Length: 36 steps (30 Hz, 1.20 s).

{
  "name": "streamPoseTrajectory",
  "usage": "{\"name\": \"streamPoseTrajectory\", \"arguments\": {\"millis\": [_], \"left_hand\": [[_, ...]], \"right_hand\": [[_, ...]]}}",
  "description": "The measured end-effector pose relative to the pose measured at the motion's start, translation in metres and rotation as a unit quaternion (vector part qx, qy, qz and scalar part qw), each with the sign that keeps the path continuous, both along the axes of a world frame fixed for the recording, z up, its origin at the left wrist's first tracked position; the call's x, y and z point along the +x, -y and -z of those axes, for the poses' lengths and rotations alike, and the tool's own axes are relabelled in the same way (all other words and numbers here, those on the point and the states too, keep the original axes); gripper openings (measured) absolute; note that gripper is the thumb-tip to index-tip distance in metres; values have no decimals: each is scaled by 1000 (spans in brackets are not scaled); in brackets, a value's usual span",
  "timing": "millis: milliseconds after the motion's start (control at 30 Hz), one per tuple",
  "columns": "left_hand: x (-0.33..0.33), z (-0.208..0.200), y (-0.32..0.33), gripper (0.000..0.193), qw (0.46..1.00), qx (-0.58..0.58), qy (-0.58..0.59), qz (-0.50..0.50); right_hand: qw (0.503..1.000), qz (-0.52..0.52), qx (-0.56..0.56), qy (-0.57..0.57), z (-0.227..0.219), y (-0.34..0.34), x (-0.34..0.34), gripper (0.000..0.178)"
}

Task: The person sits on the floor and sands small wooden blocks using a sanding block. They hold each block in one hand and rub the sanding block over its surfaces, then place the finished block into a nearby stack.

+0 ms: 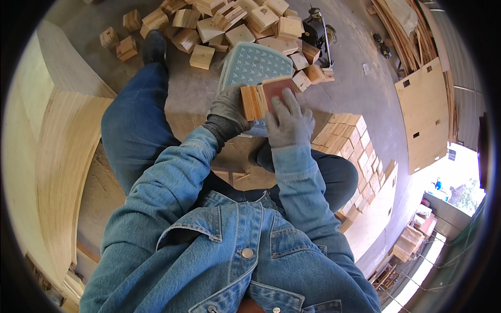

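Grey work gloves cover both hands, which meet over a light-blue plastic stool (pixel 254 58). My left hand (pixel 228 110) is closed around the side of a wooden block (pixel 251 103) with layered, striped edges. A flat reddish-brown piece that looks like sandpaper (pixel 275 91) lies against the block's right side, its pale edge showing at the top. My right hand (pixel 290 124) presses on that piece, fingers bent over its face. What lies beneath the right palm is hidden.
Loose wooden blocks (pixel 240 35) lie heaped beyond the stool. A black tool with a metal bar (pixel 326 39) sits beside the heap. Neatly stacked blocks (pixel 360 151) stand by my right knee. Large plywood sheets (pixel 62 125) rise at left; a slotted board (pixel 424 112) leans at right.
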<state>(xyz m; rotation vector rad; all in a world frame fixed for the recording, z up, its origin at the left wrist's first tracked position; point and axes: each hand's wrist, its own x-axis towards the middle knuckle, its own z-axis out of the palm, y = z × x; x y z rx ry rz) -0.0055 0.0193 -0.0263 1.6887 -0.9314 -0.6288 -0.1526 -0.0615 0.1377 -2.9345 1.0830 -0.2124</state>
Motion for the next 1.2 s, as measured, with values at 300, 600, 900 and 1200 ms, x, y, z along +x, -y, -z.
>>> {"name": "streamPoseTrajectory", "arguments": {"millis": [300, 600, 900, 1200], "left_hand": [[7, 0, 7, 69, 997, -39, -64, 36], [7, -70, -4, 61, 995, 46, 91, 8], [1, -33, 0, 68, 996, 24, 91, 6], [1, -30, 3, 86, 980, 99, 163, 54]], "right_hand": [[999, -16, 30, 30, 14, 28, 33, 42], [997, -5, 38, 74, 17, -28, -67, 45], [1000, -3, -2, 30, 10, 6, -3, 44], [994, 17, 75, 75, 24, 50, 36, 47]]}}
